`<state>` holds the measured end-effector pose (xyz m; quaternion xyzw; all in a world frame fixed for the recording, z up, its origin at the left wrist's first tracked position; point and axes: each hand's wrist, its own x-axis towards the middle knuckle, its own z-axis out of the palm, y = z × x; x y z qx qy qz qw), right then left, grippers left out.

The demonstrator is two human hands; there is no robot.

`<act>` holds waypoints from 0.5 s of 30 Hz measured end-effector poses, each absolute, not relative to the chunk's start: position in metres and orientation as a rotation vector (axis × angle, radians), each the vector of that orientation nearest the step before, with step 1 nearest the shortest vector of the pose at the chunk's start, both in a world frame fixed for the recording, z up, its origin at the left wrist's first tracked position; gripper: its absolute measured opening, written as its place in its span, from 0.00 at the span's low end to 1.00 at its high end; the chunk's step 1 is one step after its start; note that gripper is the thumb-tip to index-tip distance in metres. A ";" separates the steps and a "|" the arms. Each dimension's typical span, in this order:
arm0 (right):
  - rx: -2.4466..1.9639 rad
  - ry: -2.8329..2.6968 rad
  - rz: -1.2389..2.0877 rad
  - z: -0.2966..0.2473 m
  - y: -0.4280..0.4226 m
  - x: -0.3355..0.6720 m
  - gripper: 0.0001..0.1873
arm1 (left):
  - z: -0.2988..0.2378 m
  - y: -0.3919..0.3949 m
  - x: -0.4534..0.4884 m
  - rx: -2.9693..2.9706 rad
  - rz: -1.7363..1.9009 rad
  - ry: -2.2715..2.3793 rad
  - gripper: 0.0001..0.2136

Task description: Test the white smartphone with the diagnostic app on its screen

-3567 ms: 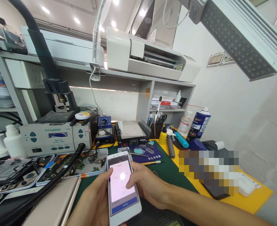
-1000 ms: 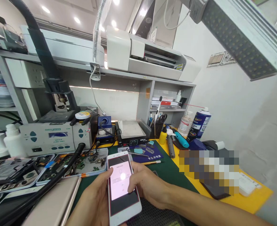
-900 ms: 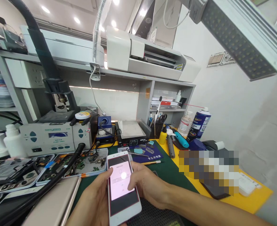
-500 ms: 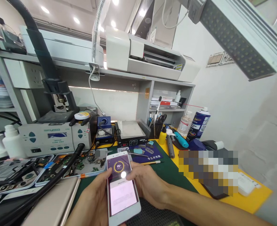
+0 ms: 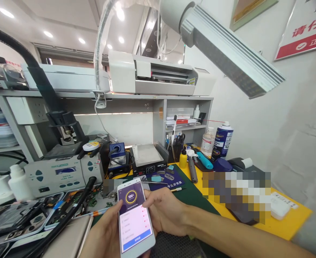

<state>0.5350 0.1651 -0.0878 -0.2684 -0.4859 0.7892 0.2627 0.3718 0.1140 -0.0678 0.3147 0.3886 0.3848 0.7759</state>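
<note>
A white smartphone (image 5: 136, 220) is held upright and slightly tilted between both hands, its screen lit. On the screen a yellow ring reads 100, with a list and a blue button below. My left hand (image 5: 106, 229) grips the phone's left edge, thumb at the side of the screen. Around the right edge is my right hand (image 5: 164, 208), its thumb over the upper right of the screen. The fingers behind the phone are mostly hidden. Beneath the hands lies a dark textured pad (image 5: 174, 247) on a green mat (image 5: 201, 200).
At left are trays of phone parts (image 5: 93, 204), a gold tablet-like device (image 5: 69, 236) and a black hose (image 5: 63, 218). A grey soldering station (image 5: 66, 175) and a hot plate (image 5: 148, 157) stand behind. A spray can (image 5: 222, 141) is at right; a lamp (image 5: 227, 53) hangs above.
The phone's screen went from 95 with a mostly plain page to 100 with a list and blue button. The camera view has tilted up; both hands still hold the phone.
</note>
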 end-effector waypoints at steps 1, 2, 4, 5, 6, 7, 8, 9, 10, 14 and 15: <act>-0.718 -1.316 2.130 -0.089 0.167 0.535 0.28 | -0.070 0.115 0.372 0.709 0.830 0.836 0.22; -0.711 -1.314 2.121 -0.090 0.168 0.535 0.29 | -0.072 0.116 0.371 0.712 0.825 0.829 0.22; -0.699 -1.303 2.096 -0.091 0.168 0.535 0.28 | -0.076 0.119 0.368 0.654 0.813 0.811 0.22; -0.693 -1.299 2.085 -0.091 0.168 0.535 0.28 | -0.078 0.120 0.366 0.624 0.797 0.796 0.22; -0.687 -1.297 2.079 -0.091 0.168 0.536 0.28 | -0.080 0.121 0.364 0.604 0.781 0.782 0.22; -0.681 -1.295 2.078 -0.090 0.168 0.536 0.28 | -0.081 0.122 0.362 0.601 0.757 0.764 0.23; -0.673 -1.294 2.082 -0.090 0.168 0.536 0.27 | -0.082 0.122 0.361 0.598 0.735 0.752 0.24; -0.664 -1.296 2.091 -0.089 0.168 0.536 0.27 | -0.083 0.123 0.359 0.617 0.748 0.738 0.25; -0.650 -1.297 2.104 -0.089 0.168 0.537 0.27 | -0.083 0.122 0.359 0.622 0.764 0.725 0.26; -0.575 -1.316 2.124 -0.087 0.169 0.538 0.26 | -0.077 0.122 0.360 0.699 0.713 0.726 0.30; -0.561 -1.323 2.121 -0.086 0.170 0.538 0.26 | -0.074 0.123 0.361 0.700 0.714 0.732 0.30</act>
